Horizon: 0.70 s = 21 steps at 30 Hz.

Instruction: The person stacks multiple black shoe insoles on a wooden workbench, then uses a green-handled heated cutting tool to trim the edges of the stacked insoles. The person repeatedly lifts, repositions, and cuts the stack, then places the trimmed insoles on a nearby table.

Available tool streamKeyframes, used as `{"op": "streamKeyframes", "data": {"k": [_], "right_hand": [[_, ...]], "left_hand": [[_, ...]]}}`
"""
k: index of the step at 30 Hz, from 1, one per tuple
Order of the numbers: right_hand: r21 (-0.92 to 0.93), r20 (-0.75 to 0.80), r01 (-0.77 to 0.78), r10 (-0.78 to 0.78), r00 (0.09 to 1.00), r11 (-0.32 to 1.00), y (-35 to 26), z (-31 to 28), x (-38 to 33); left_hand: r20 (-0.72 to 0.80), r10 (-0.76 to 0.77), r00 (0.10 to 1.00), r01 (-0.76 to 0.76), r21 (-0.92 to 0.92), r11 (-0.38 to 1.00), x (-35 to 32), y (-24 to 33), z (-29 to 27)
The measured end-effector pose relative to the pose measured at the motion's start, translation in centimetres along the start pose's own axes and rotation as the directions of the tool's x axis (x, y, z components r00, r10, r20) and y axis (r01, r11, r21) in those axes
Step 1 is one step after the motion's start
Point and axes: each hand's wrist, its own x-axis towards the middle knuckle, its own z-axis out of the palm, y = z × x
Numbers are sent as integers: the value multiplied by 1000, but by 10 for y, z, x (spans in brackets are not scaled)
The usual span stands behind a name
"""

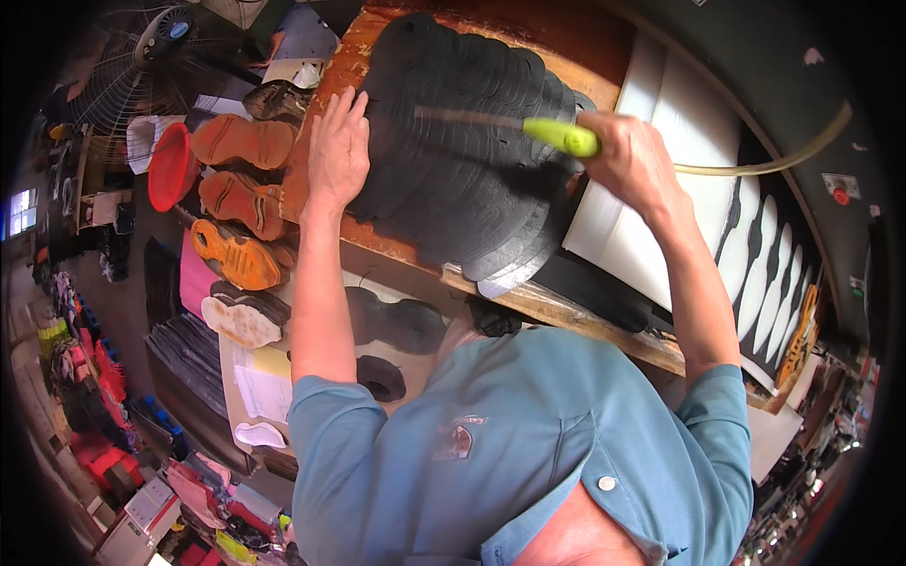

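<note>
A fanned spread of several black flat sole-shaped pieces (462, 160) lies overlapping on a wooden bench (547, 307). My left hand (337, 151) presses flat on the left edge of the spread, fingers apart. My right hand (630, 156) grips a tool with a lime-green handle (563, 137); its thin grey shaft (467, 117) reaches left over the black pieces. A yellowish hose (783, 160) runs from near the hand off to the right.
A white board (651, 189) lies right of the spread, with a row of white sole shapes (769, 274) beyond it. Orange and brown shoe soles (236, 198) and a red bowl (172, 168) sit at left. A fan (132, 71) stands at top left.
</note>
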Motion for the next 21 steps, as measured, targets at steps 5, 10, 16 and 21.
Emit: {"op": "streamKeyframes", "data": {"k": [5,10,16,21], "right_hand": [[33,-56,-180,181,982,983,20,-21,33],[-68,109,-114,121,987,991,43,-38,-7],[-96,78,-258,265,961,961,56,-55,-25],[-34,-66,-261,258,964,965,58,-40,-20]], "left_hand": [[-22,11,1000,-11,18,1000,-1,0,1],[-29,-3,1000,3,13,1000,-3,1,2],[-13,-7,1000,7,8,1000,-2,3,-1],[15,-8,1000,8,4,1000,-1,4,-2]]}}
